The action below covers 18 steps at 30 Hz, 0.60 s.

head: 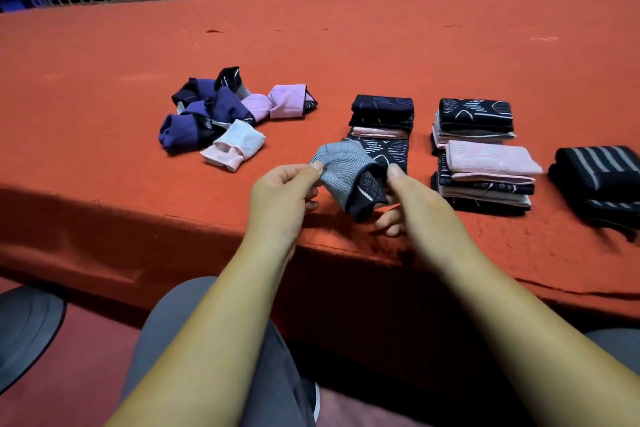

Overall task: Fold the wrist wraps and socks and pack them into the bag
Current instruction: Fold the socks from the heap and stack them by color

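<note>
On the left of the red-cloth worktop (104, 87) I see a loose heap of small folded socks (214, 114), purple, lilac and pale pink, well apart from both hands. Toward the front edge, the left hand (280, 198) pinches the grey corner of a grey-and-black sock (341, 177) between thumb and forefinger, its other fingers curled under. The sock is held up between the two hands, over the front part of the worktop. The right hand (412, 204) grips its dark edge, thumb on top and fingers curled beneath. Just behind the sock I make out a dark patterned stack (381, 114). Right of it stand a second dark-topped stack (474, 118) and a pink-topped stack (488, 163). At the far right lies a black striped stack (599, 173).
</note>
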Each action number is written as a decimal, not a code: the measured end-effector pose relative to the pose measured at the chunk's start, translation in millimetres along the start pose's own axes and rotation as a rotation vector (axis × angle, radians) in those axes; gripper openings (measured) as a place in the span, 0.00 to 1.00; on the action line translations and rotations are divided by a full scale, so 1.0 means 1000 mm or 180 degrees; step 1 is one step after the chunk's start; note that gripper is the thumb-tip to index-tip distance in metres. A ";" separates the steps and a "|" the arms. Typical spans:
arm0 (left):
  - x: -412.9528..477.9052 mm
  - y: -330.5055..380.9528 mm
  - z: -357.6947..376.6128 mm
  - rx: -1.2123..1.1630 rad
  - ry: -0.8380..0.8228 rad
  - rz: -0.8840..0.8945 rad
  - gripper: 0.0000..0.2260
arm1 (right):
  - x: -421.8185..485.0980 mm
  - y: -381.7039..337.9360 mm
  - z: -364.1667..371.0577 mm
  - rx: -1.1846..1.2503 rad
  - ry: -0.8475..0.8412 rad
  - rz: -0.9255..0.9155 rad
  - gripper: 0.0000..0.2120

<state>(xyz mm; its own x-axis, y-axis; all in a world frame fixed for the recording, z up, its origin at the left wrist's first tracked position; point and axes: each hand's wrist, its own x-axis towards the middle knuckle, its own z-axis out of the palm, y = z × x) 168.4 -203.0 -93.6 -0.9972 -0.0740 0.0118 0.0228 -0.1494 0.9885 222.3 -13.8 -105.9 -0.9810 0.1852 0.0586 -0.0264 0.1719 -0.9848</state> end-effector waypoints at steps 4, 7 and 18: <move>0.001 -0.004 0.000 0.0359 -0.0008 0.0167 0.07 | 0.001 0.002 0.002 -0.0118 -0.0006 -0.0059 0.08; 0.003 -0.010 -0.003 0.1414 -0.0182 0.0539 0.13 | 0.005 0.006 0.003 0.0115 0.0124 -0.0028 0.15; -0.008 -0.007 0.008 0.2814 -0.0604 0.2326 0.15 | -0.003 0.008 -0.003 -0.0366 0.0433 -0.0732 0.14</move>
<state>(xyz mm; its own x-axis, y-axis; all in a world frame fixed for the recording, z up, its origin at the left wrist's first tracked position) 175.4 -193.5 -99.6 -0.7635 0.3017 0.5710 0.6138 0.6137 0.4965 225.7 -10.4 -113.5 -0.9168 0.2552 0.3072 -0.2155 0.3316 -0.9185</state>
